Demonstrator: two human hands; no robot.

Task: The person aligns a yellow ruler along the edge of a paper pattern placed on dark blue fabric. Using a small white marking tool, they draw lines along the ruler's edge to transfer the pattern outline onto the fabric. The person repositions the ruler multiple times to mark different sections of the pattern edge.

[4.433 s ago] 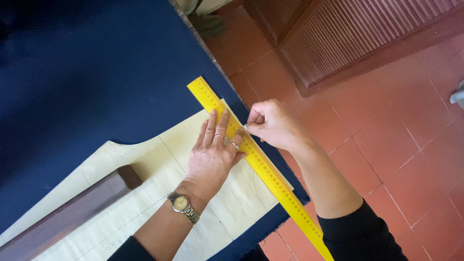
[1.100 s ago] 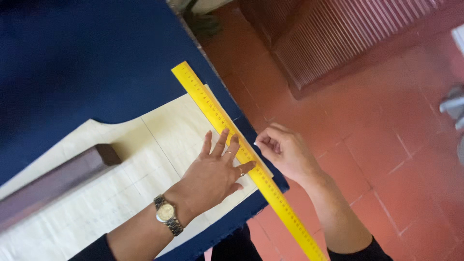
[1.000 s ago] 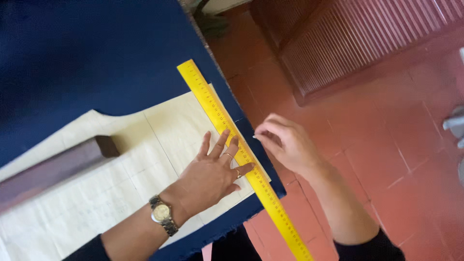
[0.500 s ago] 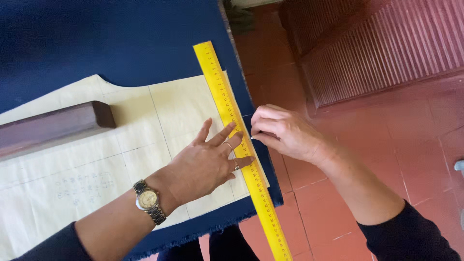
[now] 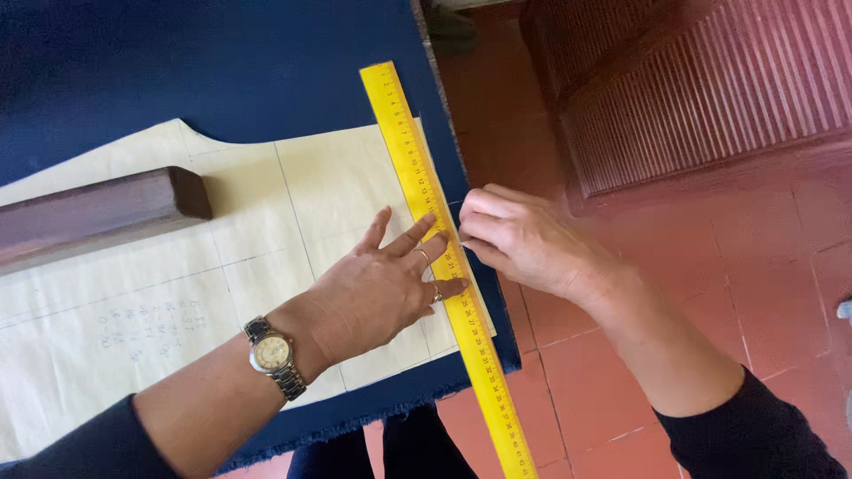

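A long yellow ruler [image 5: 417, 186] lies along the right edge of a cream paper pattern [image 5: 337, 177], which is spread on dark blue fabric [image 5: 222, 62]. My left hand [image 5: 377, 288] lies flat with its fingers spread, pressing the pattern down, fingertips on the ruler. It wears rings and a wristwatch [image 5: 273, 355]. My right hand [image 5: 524, 239] sits just right of the ruler. Its fingers are pinched at the ruler's edge on what looks like a small pale piece of chalk, mostly hidden.
A dark wooden block [image 5: 98, 213] rests on the pattern's left part as a weight. The fabric ends close to the ruler on the right. Beyond it are red floor tiles [image 5: 781, 266] and a ribbed reddish mat [image 5: 710, 89].
The view has swung, so ruler and pattern now sit more upright in frame. My right hand has come in against the ruler's edge. My left hand stays pressed on ruler and paper.
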